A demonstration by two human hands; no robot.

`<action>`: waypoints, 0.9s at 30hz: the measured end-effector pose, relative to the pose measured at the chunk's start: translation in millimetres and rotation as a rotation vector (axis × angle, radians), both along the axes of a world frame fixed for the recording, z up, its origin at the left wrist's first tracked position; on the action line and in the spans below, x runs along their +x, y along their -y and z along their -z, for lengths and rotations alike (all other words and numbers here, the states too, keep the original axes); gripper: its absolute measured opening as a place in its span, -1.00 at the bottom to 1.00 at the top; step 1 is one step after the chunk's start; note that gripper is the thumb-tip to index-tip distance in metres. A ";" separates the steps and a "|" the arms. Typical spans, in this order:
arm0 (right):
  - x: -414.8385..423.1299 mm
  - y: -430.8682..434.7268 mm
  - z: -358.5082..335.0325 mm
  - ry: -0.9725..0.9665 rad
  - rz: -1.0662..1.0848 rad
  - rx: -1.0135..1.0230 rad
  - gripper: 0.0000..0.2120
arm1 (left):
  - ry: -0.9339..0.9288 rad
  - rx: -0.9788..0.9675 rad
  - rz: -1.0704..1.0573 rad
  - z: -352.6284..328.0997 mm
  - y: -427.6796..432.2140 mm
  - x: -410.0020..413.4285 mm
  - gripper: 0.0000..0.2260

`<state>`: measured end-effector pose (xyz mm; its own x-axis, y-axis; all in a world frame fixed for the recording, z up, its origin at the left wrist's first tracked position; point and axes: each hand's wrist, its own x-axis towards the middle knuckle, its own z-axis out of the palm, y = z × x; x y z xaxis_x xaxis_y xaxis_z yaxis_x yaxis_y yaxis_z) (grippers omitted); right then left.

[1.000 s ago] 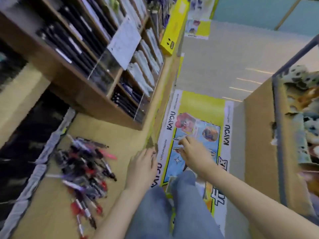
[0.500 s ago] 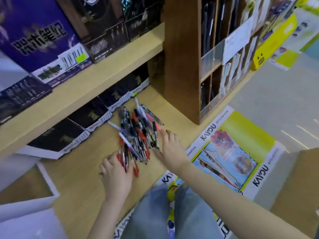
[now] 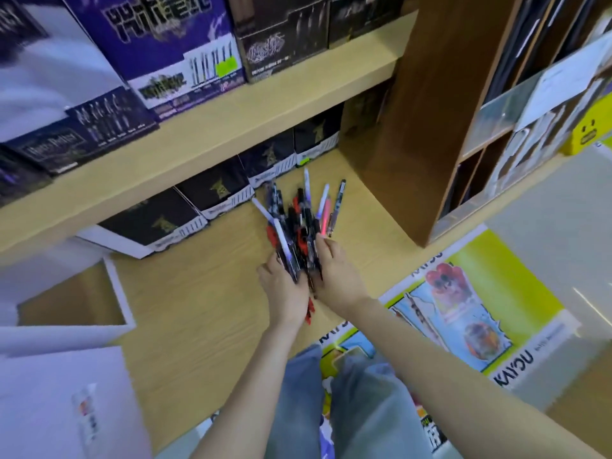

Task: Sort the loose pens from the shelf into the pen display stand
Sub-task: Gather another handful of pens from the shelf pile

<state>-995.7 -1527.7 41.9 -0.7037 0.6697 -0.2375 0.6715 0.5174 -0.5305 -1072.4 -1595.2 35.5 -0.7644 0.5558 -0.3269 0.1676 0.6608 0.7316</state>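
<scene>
upper left: purple boxes (image 3: 159, 44) standing in a row. below them, black boxes (image 3: 212, 193) with white fronts, set side by side. lower right: a yellow poster (image 3: 516, 283) lettered "kayou" lies flat; far right, a yellow box (image 3: 592, 127) with a face.

A bundle of black, red, white and pink plastic pens (image 3: 298, 226) is fanning out over the pale wooden shelf (image 3: 198, 293), its near ends gripped between the left hand (image 3: 285, 291) and the right hand (image 3: 335, 276). The brown wooden pen display stand (image 3: 427, 127) is standing to its right.
</scene>
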 end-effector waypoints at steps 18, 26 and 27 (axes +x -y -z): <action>-37.0 -73.3 3.1 -0.197 0.183 -0.243 -0.54 | 0.180 0.120 0.215 2.8 -70.6 -72.4 -0.53; 9.1 -39.4 7.0 0.238 0.165 0.074 -0.46 | -0.153 -0.464 0.229 -11.2 -27.0 -71.8 -0.30; 11.0 -33.7 10.8 0.242 0.137 0.088 -0.50 | -0.125 -0.440 0.222 -7.4 -24.9 -68.3 -0.33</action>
